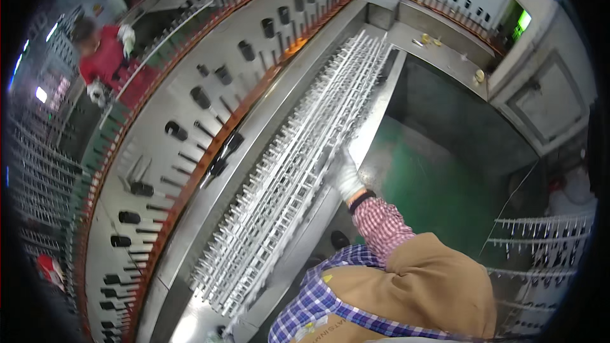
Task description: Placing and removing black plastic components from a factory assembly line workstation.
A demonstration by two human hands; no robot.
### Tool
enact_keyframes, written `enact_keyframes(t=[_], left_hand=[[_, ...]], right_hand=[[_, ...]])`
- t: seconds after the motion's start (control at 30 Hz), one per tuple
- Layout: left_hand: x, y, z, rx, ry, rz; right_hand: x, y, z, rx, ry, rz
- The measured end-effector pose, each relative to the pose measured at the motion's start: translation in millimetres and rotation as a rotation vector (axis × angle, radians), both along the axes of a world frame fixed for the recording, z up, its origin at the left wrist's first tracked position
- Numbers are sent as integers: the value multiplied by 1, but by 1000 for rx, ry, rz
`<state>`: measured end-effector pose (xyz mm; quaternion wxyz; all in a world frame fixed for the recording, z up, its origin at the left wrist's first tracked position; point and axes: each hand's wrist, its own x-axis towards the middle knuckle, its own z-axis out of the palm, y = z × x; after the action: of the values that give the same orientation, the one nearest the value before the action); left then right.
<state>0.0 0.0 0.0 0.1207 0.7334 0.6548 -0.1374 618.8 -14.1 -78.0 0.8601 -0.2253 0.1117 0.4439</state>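
A long stack of silvery metal racks [279, 197], set with rows of short pegs, lies slantwise along the metal bench. My right hand [347, 176], in a whitish glove, reaches to the near long side of this stack, around its middle. Its fingers are smeared and merge with the grey edge of the racks, so their grip does not show. A pink checked sleeve [381, 223] covers that forearm. My left hand cannot be seen.
A curved line with an orange-brown rail [244, 109] carries upright spindles and black cup-shaped parts [176, 130] beyond the bench. Another person [105, 57] in red, with gloves, stands at the far left. More pegged racks [540, 241] are at the right, near a pale door [548, 92].
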Motion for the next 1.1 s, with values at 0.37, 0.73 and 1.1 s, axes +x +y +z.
enact_keyframes(t=[0.37,0.73,1.1], left_hand=[[30,-59,16,76,35,-415],[122,-63,62,146,-63,25],[114,56,7,245,101,13]], right_hand=[[23,-59,49,-79,83,281],[69,-53,47,-319,-121,310],[27,-11,82,-590,-819,193]])
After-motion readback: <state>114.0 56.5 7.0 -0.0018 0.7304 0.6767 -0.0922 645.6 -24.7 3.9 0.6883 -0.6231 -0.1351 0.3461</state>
